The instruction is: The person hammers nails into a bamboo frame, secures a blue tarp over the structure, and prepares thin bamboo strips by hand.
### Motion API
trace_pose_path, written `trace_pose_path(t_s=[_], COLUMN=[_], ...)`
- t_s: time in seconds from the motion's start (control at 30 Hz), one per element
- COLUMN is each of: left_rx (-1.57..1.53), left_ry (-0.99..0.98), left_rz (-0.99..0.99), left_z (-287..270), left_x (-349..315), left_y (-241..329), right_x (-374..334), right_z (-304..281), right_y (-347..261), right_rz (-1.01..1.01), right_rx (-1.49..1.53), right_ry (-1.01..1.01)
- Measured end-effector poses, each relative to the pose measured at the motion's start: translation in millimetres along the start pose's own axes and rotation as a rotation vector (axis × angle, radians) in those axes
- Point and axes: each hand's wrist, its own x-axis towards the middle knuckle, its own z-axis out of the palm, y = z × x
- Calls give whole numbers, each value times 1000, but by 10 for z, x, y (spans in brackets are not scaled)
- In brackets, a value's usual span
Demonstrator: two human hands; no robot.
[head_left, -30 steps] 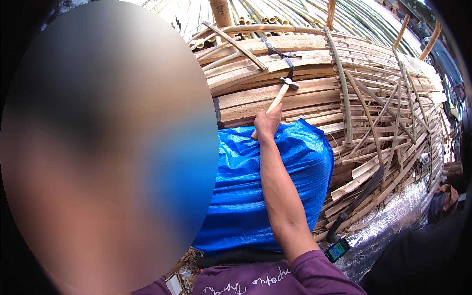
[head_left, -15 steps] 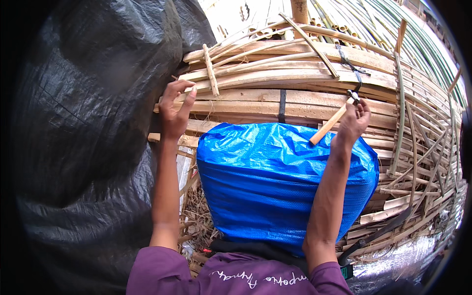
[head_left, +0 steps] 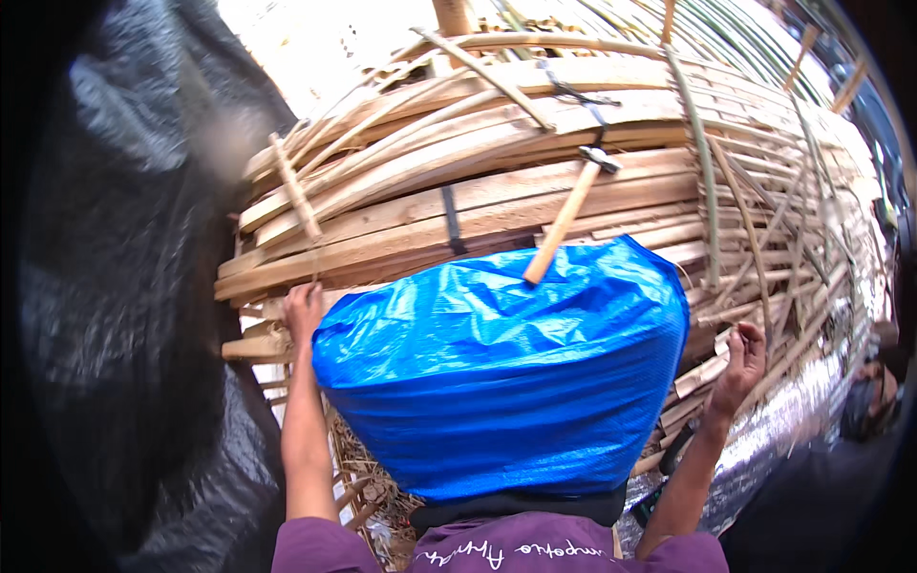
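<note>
A hammer (head_left: 570,205) with a pale wooden handle and a metal head lies across the stacked timber (head_left: 363,235), its handle end over the blue tarp (head_left: 497,382) in front of me. My left hand (head_left: 304,310) is at the tarp's left corner, beside the timber ends. Its fingers are pressed together, and what is in them, if anything, is hidden. On the right, my right hand (head_left: 741,368) is raised beside the tarp, above split wooden strips. Those fingers are loosely bent with the thumb apart, and nothing shows in them.
A black plastic sheet (head_left: 124,315) hangs along the left. Long split strips (head_left: 764,191) and bamboo poles (head_left: 611,19) spread to the far right. A short stick (head_left: 296,188) lies across the timber, and a wooden post (head_left: 454,17) stands at the back. Silvery sheeting (head_left: 764,449) is at lower right.
My right hand has let go of the hammer and moved right and nearer to me. My left hand has come down from the timber ends to the tarp's corner. The view has shifted.
</note>
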Motion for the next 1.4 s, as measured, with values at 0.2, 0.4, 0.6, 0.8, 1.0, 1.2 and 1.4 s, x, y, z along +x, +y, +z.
trace_pose_path(t_s=[0.2,0.4,0.6,0.8,1.0,1.2,1.4], left_rx=[50,-200,46,210,163,142,41], left_ry=[-22,-76,-85,-17,-42,-44,-43], left_rz=[-99,-386,-240,-234,-212,-195,-154], left_z=[-103,-332,123,-988,-1084,-1186,-1006], left_x=[184,369,-359,-718,-786,-764,-684], left_y=[-401,-1647,-1166,-959,-755,-698,-821], right_x=[122,561,1009,1494,1743,1737,1401], right_z=[-1074,-2346,-4298,-3636,-3607,-3725,-4188], right_y=[288,1363,2227,2317,2363,2466,2589], right_rz=[79,184,539,551,654,670,648], right_rx=[-129,-498,-763,-1097,-1442,-1420,-401], right_ry=[187,307,536,191,327,383,613])
